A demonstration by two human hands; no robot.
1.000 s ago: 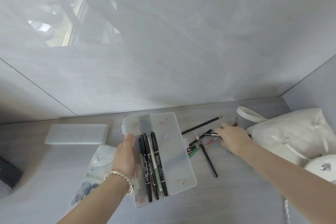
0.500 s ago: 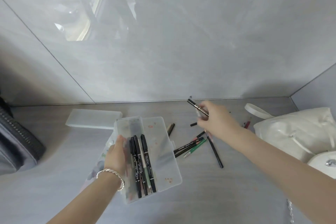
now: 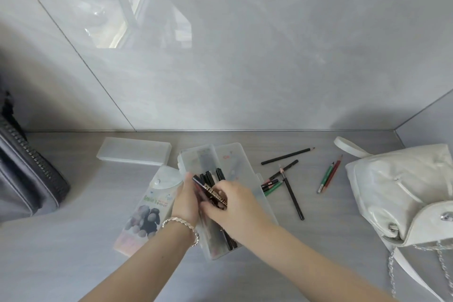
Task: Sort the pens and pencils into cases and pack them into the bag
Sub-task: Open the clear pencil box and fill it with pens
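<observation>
While left grip (image 3: pixel 186 201) holds the case (image 3: pixel 215 251) by its left wall, right grip (image 3: pixel 235 206) pinches a black pen (image 3: pixel 210 191) just over the tray. Its axis runs near-right to far-left and probably needs aligning near-far. Loose pencils (image 3: pixel 291 193) lie right.

A translucent plastic pencil case (image 3: pixel 245 162) is lying open on the tabletop (image 3: pixel 73 265), with black marker pens (image 3: pixel 208 176) resting lengthwise in its left half. The left hand (image 3: pixel 187 201) is gripping its left edge; the right hand (image 3: pixel 235 208) is holding a black pen with white lettering (image 3: pixel 210 191) slanted over it. Loose black, green and red pencils (image 3: pixel 293 196) are lying scattered to its right, near a white quilted bag (image 3: pixel 402 191).
</observation>
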